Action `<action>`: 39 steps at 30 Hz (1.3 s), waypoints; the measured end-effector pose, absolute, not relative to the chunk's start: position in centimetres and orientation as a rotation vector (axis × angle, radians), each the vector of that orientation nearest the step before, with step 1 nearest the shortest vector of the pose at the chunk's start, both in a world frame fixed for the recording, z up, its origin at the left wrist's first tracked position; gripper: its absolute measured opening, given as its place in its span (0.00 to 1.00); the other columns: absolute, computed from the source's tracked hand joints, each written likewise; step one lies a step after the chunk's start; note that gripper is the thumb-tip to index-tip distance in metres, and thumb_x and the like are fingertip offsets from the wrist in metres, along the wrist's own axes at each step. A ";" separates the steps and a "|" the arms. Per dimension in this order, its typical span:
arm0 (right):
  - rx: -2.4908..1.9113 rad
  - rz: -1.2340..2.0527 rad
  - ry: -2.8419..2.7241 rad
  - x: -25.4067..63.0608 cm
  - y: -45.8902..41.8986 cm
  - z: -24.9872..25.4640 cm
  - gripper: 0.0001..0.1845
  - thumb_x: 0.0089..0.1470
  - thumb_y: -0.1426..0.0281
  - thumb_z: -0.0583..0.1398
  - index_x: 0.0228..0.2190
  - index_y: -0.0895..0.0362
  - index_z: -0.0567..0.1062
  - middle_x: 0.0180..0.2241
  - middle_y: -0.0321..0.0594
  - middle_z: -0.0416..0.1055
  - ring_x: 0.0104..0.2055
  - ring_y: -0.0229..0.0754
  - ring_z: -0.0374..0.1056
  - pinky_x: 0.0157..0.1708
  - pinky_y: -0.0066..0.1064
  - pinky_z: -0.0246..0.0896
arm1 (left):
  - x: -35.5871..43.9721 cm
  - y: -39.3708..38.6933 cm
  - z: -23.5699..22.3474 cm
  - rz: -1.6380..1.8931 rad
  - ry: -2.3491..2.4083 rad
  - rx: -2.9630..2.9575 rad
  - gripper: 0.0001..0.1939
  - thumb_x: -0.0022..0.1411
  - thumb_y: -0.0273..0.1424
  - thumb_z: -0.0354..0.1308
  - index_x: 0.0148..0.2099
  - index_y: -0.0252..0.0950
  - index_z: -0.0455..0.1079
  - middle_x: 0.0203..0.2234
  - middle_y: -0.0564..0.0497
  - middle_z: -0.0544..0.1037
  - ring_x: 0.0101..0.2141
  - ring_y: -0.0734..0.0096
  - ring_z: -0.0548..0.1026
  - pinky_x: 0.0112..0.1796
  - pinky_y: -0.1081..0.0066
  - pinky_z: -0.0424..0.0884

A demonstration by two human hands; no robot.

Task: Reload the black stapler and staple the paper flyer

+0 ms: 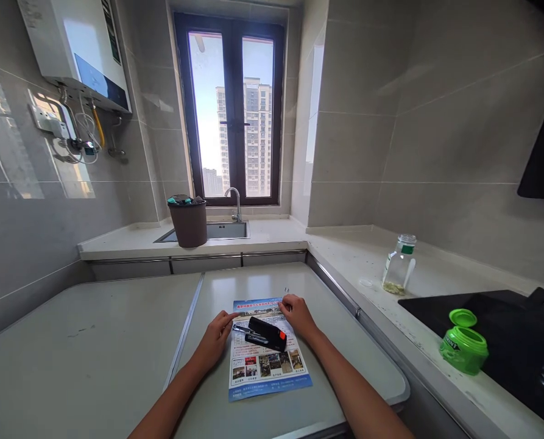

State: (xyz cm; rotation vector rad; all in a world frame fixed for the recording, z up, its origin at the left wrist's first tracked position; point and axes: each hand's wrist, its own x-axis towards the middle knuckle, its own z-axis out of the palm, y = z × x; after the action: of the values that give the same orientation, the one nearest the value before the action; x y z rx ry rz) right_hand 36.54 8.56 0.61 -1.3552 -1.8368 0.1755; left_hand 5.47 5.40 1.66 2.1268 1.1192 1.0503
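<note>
In the head view, a printed flyer (272, 385) with a blue border lies flat on the pale tabletop (125, 341), right of the seam that divides it. On the flyer's middle rests a black tool (266, 333) that looks like an opened stapler, its metal arm toward the left and a red-orange patch at the right end.

The left hand (219, 333) has its index finger stretched to the flyer's far left edge. The right hand (296, 312), fingers bent, touches the far right corner. Whether either hand pinches the paper, one cannot tell; neither grasps the black tool.

Beyond the table, a brown bin (188, 225) stands at the sink (228, 230), left of the faucet (238, 204), beneath a window (233, 110). On the right-hand counter (345, 259), a clear bottle (396, 271) with something yellowish at its bottom stands farther off, and nearer, beside the black cooktop (509, 326), sits a green tub (464, 352), its lid flipped up.
</note>
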 end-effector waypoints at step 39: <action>-0.793 0.504 -2.348 33.4 4.6 2.3 0.21 0.55 0.68 0.67 0.51 0.54 0.75 0.46 0.43 0.77 0.46 0.48 0.72 0.48 0.36 0.65 | 6.2 5.1 1.0 0.865 1.117 2.259 0.10 0.61 0.32 0.64 0.44 0.43 0.85 0.41 0.50 0.87 0.43 0.59 0.82 0.50 0.63 0.73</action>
State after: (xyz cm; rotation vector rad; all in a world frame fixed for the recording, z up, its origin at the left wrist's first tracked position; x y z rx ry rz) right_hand 33.44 4.62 2.25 -0.7927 -2.3484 0.5043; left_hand 6.20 5.07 1.02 2.2590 1.1173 0.8655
